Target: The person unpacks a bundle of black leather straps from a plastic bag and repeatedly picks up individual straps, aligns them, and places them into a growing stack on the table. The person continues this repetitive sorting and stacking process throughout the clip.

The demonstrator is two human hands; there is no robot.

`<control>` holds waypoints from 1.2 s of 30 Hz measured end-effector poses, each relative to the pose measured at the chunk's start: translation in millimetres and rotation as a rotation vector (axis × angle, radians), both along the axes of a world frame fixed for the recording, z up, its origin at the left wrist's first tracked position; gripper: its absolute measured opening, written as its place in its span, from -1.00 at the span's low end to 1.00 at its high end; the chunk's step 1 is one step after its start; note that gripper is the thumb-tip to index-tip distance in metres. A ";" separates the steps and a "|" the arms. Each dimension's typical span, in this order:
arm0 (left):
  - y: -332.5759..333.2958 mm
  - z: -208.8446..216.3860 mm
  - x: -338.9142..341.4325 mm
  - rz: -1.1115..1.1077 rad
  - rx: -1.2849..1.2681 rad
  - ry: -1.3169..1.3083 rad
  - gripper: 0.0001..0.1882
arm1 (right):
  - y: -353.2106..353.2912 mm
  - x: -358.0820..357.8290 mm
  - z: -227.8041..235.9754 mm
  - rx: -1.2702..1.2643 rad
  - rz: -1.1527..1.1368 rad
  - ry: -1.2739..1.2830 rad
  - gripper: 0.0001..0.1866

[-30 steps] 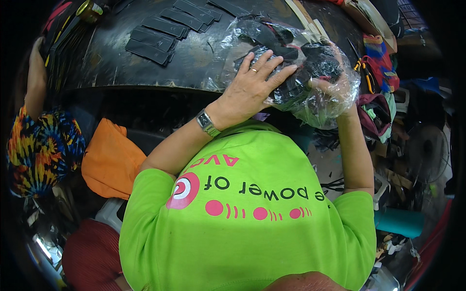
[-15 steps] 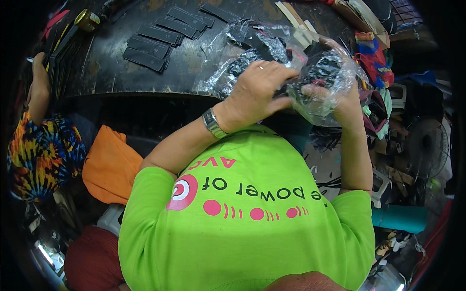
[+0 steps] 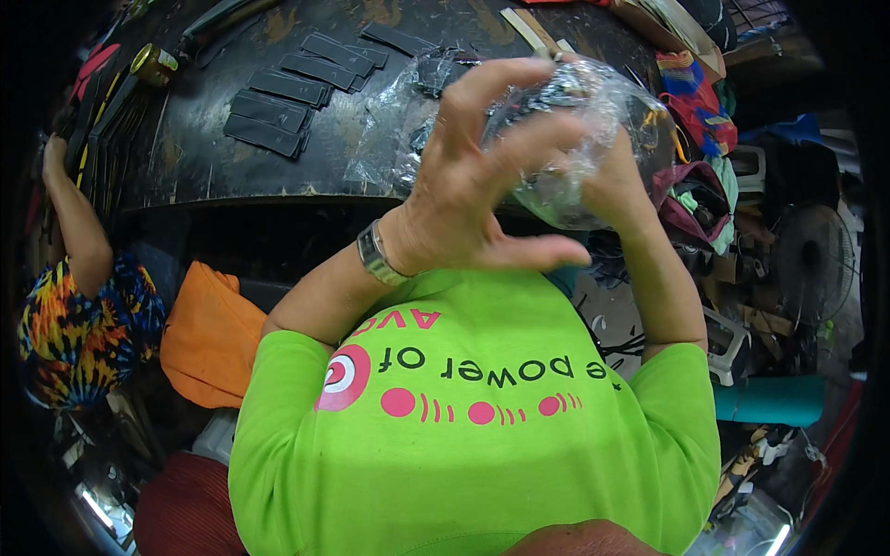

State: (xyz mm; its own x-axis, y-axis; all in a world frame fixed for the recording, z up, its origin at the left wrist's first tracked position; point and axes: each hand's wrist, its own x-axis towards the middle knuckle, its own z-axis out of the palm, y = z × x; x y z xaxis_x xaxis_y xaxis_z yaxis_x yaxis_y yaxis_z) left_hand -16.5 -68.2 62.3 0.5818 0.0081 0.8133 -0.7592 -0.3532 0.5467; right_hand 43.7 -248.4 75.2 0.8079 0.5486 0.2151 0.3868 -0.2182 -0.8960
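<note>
My right hand [image 3: 612, 185] grips a crinkled clear plastic bag [image 3: 556, 206] over the front edge of the dark table [image 3: 195, 167]. Its fingers are partly covered by the shiny film, and dark contents show blurred through it. My left hand [image 3: 454, 185], with a metal watch on the wrist, hovers just left of the bag. Its fingers and thumb are spread apart with nothing between them. More clear plastic lies on the table behind the left hand. Several flat black strips [image 3: 269, 120] lie in overlapping stacks farther left.
A yellow tin [image 3: 154, 65] stands at the table's far left. Pale wooden strips [image 3: 527, 33] lie at the back. At right are a maroon cloth bag [image 3: 684, 208] and a fan [image 3: 816, 264]. Another person's arm [image 3: 79, 218] reaches in at left, near an orange cloth [image 3: 211, 338].
My left hand has come off the plastic bag and spread its fingers. The bag, still in my right hand, has shifted slightly left and up.
</note>
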 end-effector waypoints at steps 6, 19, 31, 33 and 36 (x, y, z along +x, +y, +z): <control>7.4 1.8 19.1 0.008 0.226 0.177 -0.77 | 4.4 4.6 -4.6 -0.302 -0.066 -0.143 -0.46; 20.4 -33.1 28.1 -0.052 0.147 0.274 -0.65 | -11.9 -13.1 12.7 -0.316 -0.078 -0.059 -0.48; 14.5 -47.4 59.5 -0.255 -0.238 0.523 -0.82 | 1.0 -26.4 9.6 -0.481 -0.114 -0.150 -0.50; 14.5 -54.7 71.6 -0.175 -0.105 0.501 -0.83 | -0.2 -29.4 14.3 -0.461 -0.028 -0.192 -0.48; 10.7 -65.8 82.4 -0.043 0.223 0.384 -0.79 | 0.0 -32.0 18.1 -0.481 0.030 -0.196 -0.46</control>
State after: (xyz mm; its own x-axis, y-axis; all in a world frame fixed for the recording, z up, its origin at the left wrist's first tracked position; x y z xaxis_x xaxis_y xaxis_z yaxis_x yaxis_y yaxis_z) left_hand 65.9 -57.5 -3.5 0.8380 -0.1738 0.5172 -0.5325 -0.4673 0.7057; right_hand 11.7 -248.4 93.3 0.7599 0.6453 0.0785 0.5498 -0.5737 -0.6071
